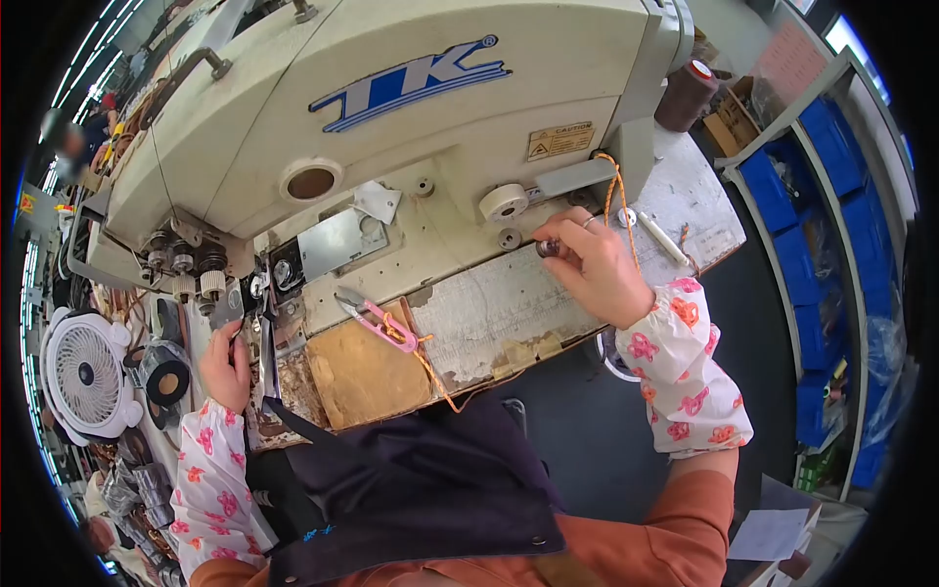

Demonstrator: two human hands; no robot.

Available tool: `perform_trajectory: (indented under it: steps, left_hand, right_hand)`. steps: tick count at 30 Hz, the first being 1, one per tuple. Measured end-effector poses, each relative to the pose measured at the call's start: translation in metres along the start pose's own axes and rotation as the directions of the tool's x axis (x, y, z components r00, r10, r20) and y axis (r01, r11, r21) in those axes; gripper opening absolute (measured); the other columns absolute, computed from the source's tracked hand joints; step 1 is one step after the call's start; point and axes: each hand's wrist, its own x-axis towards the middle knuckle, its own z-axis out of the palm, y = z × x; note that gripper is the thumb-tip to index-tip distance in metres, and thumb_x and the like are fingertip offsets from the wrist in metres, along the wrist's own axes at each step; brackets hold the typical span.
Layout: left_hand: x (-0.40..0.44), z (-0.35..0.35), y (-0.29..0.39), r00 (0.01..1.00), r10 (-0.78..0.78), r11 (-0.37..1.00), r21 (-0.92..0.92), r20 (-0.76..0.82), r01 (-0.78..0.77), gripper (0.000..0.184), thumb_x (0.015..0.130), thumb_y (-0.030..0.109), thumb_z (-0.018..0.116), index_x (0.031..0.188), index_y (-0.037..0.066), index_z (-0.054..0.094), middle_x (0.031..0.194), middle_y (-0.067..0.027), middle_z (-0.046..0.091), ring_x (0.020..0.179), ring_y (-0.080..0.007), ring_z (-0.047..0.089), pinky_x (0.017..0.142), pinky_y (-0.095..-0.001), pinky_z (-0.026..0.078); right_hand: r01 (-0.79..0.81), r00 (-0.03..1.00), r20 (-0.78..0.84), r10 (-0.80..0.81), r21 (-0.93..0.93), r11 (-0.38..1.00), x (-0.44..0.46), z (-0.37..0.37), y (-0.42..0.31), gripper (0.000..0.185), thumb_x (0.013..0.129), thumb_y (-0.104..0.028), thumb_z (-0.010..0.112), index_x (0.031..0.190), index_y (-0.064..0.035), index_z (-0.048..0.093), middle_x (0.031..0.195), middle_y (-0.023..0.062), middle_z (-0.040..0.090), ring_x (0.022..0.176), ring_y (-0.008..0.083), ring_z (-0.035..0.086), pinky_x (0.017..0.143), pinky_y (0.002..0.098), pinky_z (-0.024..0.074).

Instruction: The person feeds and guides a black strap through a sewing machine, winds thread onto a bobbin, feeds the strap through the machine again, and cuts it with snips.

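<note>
My right hand [599, 269] is closed over the right of the sewing machine [421, 147] bed, pinching a small dark bobbin [548, 248] between thumb and fingertips. Close by are a white round knob [504, 203] and a small metal disc [510, 239]. At the needle end, my left hand [226, 370] is closed, its fingertips together just below a grey translucent guard [229, 306]; what they hold, if anything, is too small to make out. Between the hands, pink-handled thread snips [377, 321] with an orange cord tied on rest partly over a tan board [352, 367].
A loose metal cover plate [342, 241] lies on the machine bed. A white pen-like stick [669, 240] is on the table's right, with a brown thread cone [685, 96] behind. Blue bins [768, 188] fill a rack at right; a white fan [88, 374] stands at left.
</note>
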Motion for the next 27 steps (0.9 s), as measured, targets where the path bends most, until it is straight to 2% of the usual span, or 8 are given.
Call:
perform_trajectory:
  steps: [3,5,8,18,20,22,24,27]
  left_hand:
    - [0.002,-0.001,0.002,1.000,-0.008,1.000,0.006,0.008,0.008,0.018,0.084,0.001,0.049,0.100,0.000,0.056,0.082,-0.0174,0.057,0.070,-0.0319,0.058,0.061,-0.0344,0.044]
    - [0.002,-0.001,0.004,1.000,-0.005,1.000,0.005,-0.001,0.005,0.018,0.084,0.001,0.049,0.100,0.000,0.056,0.080,-0.0170,0.056,0.068,-0.0312,0.057,0.060,-0.0341,0.044]
    - [0.003,-0.002,0.004,1.000,0.000,1.000,0.005,-0.006,0.000,0.018,0.084,0.001,0.049,0.100,0.000,0.056,0.077,-0.0158,0.054,0.064,-0.0291,0.054,0.058,-0.0337,0.042]
    - [0.002,-0.001,0.003,1.000,0.005,1.000,0.005,-0.010,-0.005,0.017,0.083,0.001,0.049,0.099,-0.001,0.056,0.072,-0.0142,0.050,0.060,-0.0264,0.051,0.056,-0.0331,0.040]
    - [0.001,-0.003,0.001,1.000,-0.006,1.000,-0.006,-0.002,0.006,0.018,0.083,0.001,0.049,0.099,-0.001,0.056,0.074,-0.0148,0.051,0.062,-0.0277,0.052,0.057,-0.0336,0.041]
    - [0.001,0.000,-0.001,1.000,0.001,0.999,-0.036,0.001,-0.001,0.018,0.083,0.001,0.048,0.099,-0.001,0.056,0.075,-0.0154,0.052,0.064,-0.0290,0.053,0.058,-0.0341,0.041]
    - [0.000,0.001,-0.005,0.996,0.075,0.997,0.002,-0.045,-0.075,0.018,0.083,0.000,0.047,0.099,-0.002,0.056,0.080,-0.0172,0.054,0.069,-0.0325,0.054,0.062,-0.0361,0.042]
    - [-0.002,0.003,-0.008,0.999,0.040,0.998,-0.038,-0.030,-0.041,0.018,0.084,0.000,0.046,0.100,-0.002,0.055,0.081,-0.0187,0.054,0.073,-0.0356,0.054,0.064,-0.0378,0.043]
  right_hand:
    - [0.035,0.999,-0.032,-0.040,-0.123,0.992,0.005,0.002,-0.009,0.025,0.072,-0.004,0.067,0.095,-0.0008,0.059,0.086,0.0083,0.057,0.076,0.0221,0.058,0.065,0.0329,0.0469]
    - [0.198,0.965,-0.081,-0.250,-0.400,0.895,0.011,0.009,-0.016,0.027,0.071,-0.011,0.069,0.095,-0.0026,0.059,0.088,0.0083,0.058,0.076,0.0229,0.059,0.067,0.0347,0.0468]
    - [0.247,0.952,-0.013,-0.307,-0.563,0.789,0.020,0.029,-0.014,0.030,0.068,-0.017,0.071,0.093,-0.0036,0.060,0.087,0.0078,0.058,0.077,0.0246,0.058,0.069,0.0370,0.0459]
    - [0.227,0.964,0.020,-0.266,-0.590,0.775,0.018,0.024,-0.017,0.027,0.069,-0.010,0.070,0.092,-0.0023,0.060,0.082,0.0068,0.056,0.071,0.0212,0.058,0.064,0.0304,0.0461]
    - [0.001,0.994,-0.112,-0.007,-0.048,0.999,0.011,0.006,-0.035,0.023,0.072,-0.003,0.067,0.093,0.0002,0.058,0.078,0.0060,0.056,0.064,0.0146,0.055,0.061,0.0242,0.0458]
    - [0.057,0.988,-0.148,-0.042,0.098,0.994,0.003,-0.008,-0.023,0.029,0.074,0.002,0.065,0.101,0.0026,0.055,0.080,0.0049,0.056,0.061,0.0097,0.052,0.058,0.0209,0.0443]
    - [-0.143,0.937,-0.151,0.316,0.659,0.739,-0.006,-0.025,-0.026,0.030,0.076,0.002,0.062,0.105,0.0036,0.053,0.079,0.0046,0.056,0.063,0.0089,0.054,0.058,0.0218,0.0445]
    - [0.017,0.867,-0.368,0.336,0.695,0.719,-0.002,-0.065,0.006,0.021,0.081,-0.002,0.055,0.101,0.0034,0.054,0.074,0.0020,0.052,0.058,0.0066,0.046,0.052,0.0208,0.0376]
